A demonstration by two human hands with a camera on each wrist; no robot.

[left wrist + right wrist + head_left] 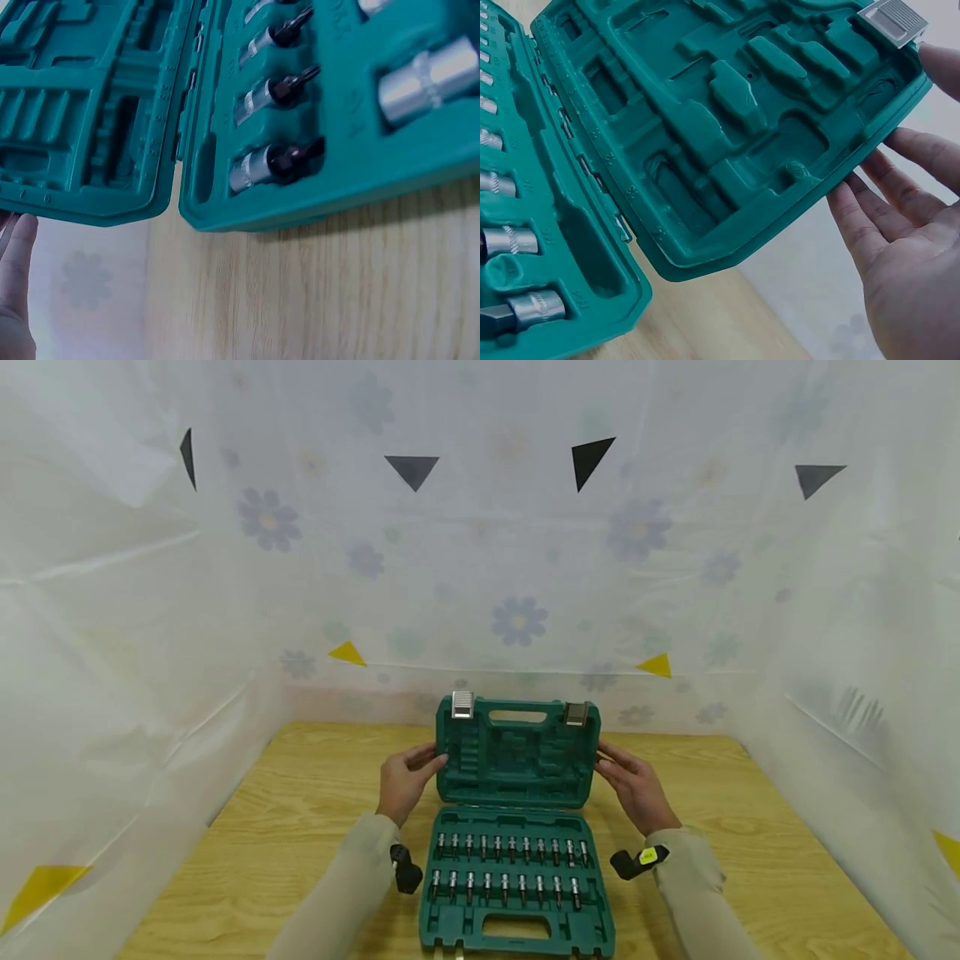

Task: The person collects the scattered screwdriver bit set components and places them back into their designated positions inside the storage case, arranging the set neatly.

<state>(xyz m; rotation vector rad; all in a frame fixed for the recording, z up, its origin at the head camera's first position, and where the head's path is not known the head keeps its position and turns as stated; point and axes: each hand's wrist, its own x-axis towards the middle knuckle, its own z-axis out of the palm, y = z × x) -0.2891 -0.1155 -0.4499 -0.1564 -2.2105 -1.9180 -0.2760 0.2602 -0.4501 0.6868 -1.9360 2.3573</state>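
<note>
An unfolded green socket bit case (517, 935) lies on the table, its lid (517, 793) raised at the back. Two rows of silver bit sockets (512, 847) sit in the base's slots. My left hand (402, 782) pinches the lid's left edge, thumb on the inner face and fingers behind. In the left wrist view, only part of that hand (15, 292) shows at the lid's rim. At the opposite edge, my right hand (637, 789) touches the lid with fairly straight fingers. The right wrist view shows their fingertips (847, 199) against its outer side, thumb near a metal latch (892, 21).
The wooden table (300, 843) reaches to a whitish flowered sheet (517, 568) at the back, with similar sheeting on both sides. Black and yellow triangles (348, 653) mark the sheeting. Two metal latches (462, 704) stand on the lid's top edge.
</note>
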